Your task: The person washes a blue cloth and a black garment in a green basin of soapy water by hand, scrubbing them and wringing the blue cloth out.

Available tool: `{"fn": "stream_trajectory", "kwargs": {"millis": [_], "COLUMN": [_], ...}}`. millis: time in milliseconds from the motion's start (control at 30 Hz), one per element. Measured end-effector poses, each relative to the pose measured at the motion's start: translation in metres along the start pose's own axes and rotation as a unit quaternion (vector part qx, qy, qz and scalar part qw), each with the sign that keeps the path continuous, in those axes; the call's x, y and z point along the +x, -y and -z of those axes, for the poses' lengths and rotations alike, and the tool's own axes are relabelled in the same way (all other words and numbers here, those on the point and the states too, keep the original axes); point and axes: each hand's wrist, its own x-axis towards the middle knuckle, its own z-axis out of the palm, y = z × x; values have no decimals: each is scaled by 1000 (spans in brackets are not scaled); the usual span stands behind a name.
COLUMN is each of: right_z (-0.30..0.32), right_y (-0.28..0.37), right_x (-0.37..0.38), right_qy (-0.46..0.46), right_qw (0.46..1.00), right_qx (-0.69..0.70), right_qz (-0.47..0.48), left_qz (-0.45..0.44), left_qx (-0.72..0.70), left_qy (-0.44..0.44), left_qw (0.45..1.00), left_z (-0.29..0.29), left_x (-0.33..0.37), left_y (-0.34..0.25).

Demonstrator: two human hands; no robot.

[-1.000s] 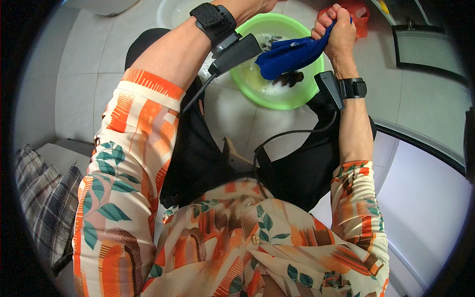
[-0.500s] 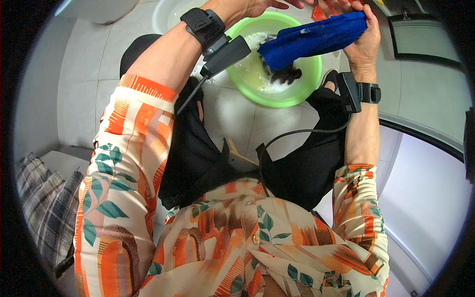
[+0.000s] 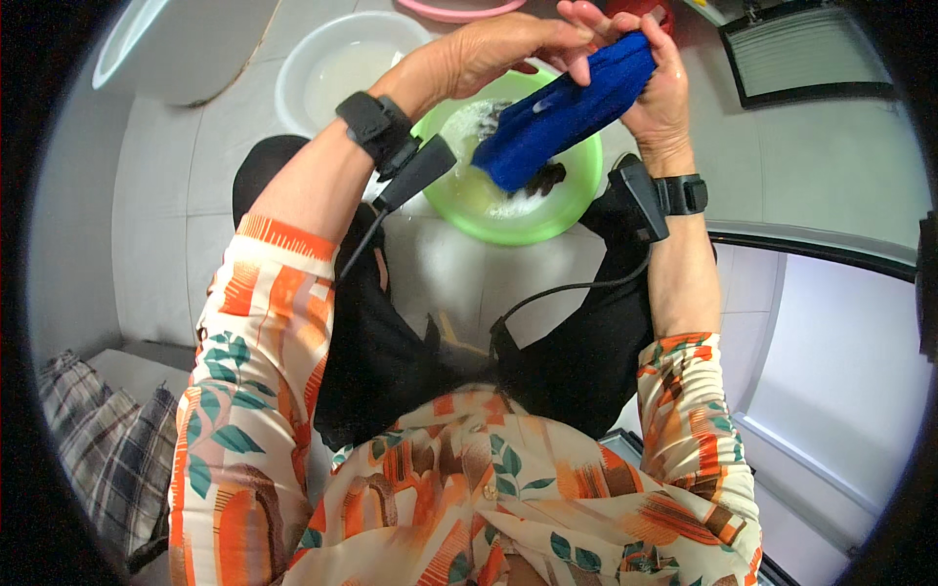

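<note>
At one o'clock, blue cloth [image 3: 567, 112] is up over the green basin [image 3: 518, 233], right hand [image 3: 660, 103] clamped on its top, left hand [image 3: 493, 51] over it, grip unclear; dark cloth [image 3: 549, 178] sits unlifted in suds [image 3: 513, 206]

A pale tiled floor [image 3: 454, 278] bears a green basin [image 3: 578, 186] beside a white basin [image 3: 289, 96].

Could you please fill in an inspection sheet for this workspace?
Surface: pale tiled floor.
Job's things: blue cloth over a green basin containing foamy water and a dark item.
Clutter: white basin upper left; pink object cut off by the top edge.
Hands: right hand holds the blue cloth; left hand beside it, contact unclear.
Cables: black cable from each wrist device.
Surroundings: plaid cloth left; black-framed panel upper right.
</note>
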Motion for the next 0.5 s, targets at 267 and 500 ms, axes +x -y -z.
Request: {"fn": "stream_trajectory", "kwargs": {"millis": [267,500], "right_z": [20,15], "right_y": [-16,-19], "right_x": [8,3], "right_qy": [-92,-178], "right_qw": [969,966], "right_qx": [197,54], "right_qz": [-116,-178], "left_qz": [35,33], "left_qx": [-3,-163], "left_qy": [14,-11], "left_qw": [999,986], "left_z": [4,10], "left_x": [-8,-6], "left_y": [-12,0]}}
